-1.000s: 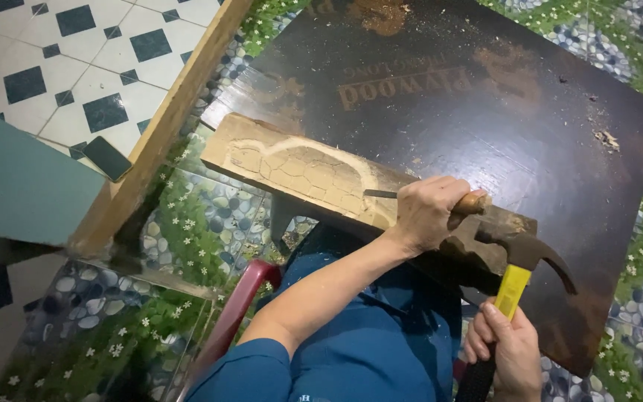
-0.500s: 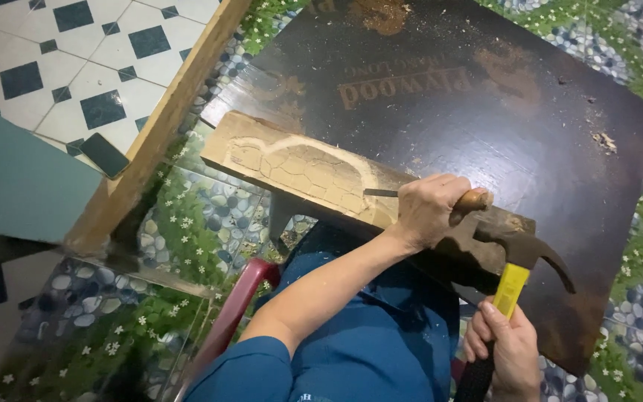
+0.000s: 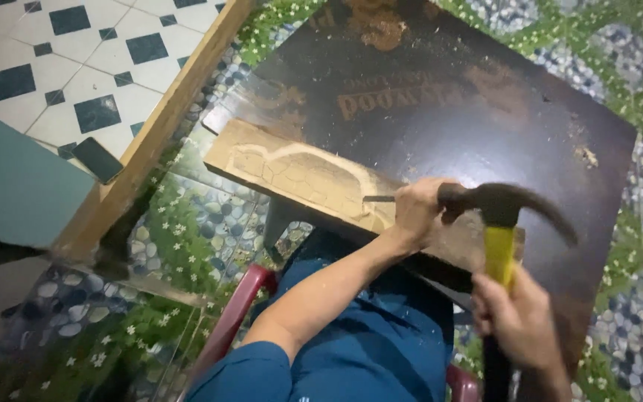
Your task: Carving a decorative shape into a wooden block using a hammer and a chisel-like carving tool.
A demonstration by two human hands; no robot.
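Plank [image 3: 299, 175]: pale wooden piece with a rounded figure and a scale-like pattern cut into its face, lying slantwise on a dark board [image 3: 440, 97] that serves as the desk, its near end over the seated person's lap.

Chisel [image 3: 379, 199]: thin metal blade, tip set against the right end of the carved outline, handle hidden inside the left hand [image 3: 420, 212]. That hand is wrapped tight round the handle, fingers pressed together, resting on the plank.

Hammer [image 3: 511, 208]: dark head, yellow handle, blurred with motion and just beside the chisel's butt. The right hand [image 3: 519, 320] is closed in a fist low on the handle.

Step in hand, by my judgement: driving the chisel along the outline, mid-strike. A further blow would call for the blade kept at a steady angle on the line and the hammer landing square on the butt, clear of the knuckles.

Surroundings: wood chips [image 3: 586, 155] on the board; a long wooden strip [image 3: 165, 123] at its left edge; a dark phone [image 3: 98, 158] on the checkered floor tiles [image 3: 53, 67]; a red chair [image 3: 236, 313] rim beneath the person.
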